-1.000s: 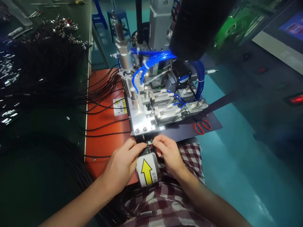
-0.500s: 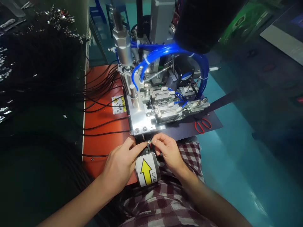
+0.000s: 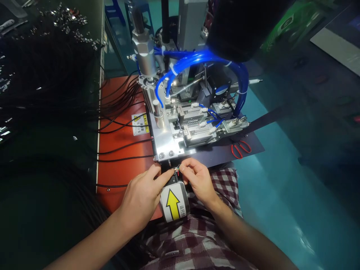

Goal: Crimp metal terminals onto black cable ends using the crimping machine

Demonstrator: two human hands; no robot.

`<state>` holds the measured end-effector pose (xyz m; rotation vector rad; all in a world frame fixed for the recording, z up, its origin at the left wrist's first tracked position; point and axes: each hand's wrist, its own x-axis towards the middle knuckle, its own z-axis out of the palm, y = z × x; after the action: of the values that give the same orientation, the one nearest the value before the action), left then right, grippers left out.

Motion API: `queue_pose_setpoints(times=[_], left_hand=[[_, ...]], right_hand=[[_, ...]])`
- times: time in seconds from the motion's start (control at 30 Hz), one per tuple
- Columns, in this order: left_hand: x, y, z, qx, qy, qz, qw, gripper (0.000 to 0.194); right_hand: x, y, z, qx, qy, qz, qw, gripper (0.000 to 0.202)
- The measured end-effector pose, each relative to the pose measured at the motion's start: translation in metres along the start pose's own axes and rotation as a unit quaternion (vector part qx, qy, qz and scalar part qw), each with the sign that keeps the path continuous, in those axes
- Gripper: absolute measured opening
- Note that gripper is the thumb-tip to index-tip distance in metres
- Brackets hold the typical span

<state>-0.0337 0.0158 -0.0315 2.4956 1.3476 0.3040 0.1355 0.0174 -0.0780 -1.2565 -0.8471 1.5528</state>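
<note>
Small coloured wires [image 3: 176,170], with red, white and dark strands, stick out between my fingertips at the front of the machine [image 3: 194,133]. My right hand [image 3: 199,180] pinches these wires between thumb and index finger. From the other side my left hand [image 3: 142,191] presses a fingertip against their base, its other fingers curled. A black cable [image 3: 112,185] runs from the left and disappears beneath my left hand. Just below the fingertips is a white label with a yellow arrow [image 3: 172,204] on a rounded part.
Several black cables [image 3: 123,141] cross the red-orange board [image 3: 112,172] into the machine's left side. Blue air tubes [image 3: 202,58] arch over the machine. Red-handled scissors [image 3: 241,149] lie on the dark plate at right. A heap of cables with shiny ends [image 3: 70,22] fills the left table.
Both hands stay at the same spot with their fingers on the wires. The view has shifted very slightly; nothing else visibly moves.
</note>
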Motion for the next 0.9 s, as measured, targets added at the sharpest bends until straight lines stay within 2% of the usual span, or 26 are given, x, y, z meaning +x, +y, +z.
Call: queue_pose_setpoints(times=[0.33, 0.53, 0.9], left_hand=[[0.0005, -0.001, 0.0005, 0.007, 0.002, 0.002, 1.0, 0.044], [0.001, -0.001, -0.0019, -0.024, 0.008, 0.005, 1.0, 0.042], [0.0004, -0.0011, -0.0012, -0.034, 0.018, 0.007, 0.999, 0.038]], right_hand=[[-0.0009, 0.0015, 0.0031, 0.016, 0.012, 0.022, 1.0, 0.013], [0.0005, -0.0001, 0.0004, 0.019, -0.01, 0.033, 0.999, 0.014], [0.0018, -0.0004, -0.0028, -0.015, -0.026, 0.009, 1.0, 0.013]])
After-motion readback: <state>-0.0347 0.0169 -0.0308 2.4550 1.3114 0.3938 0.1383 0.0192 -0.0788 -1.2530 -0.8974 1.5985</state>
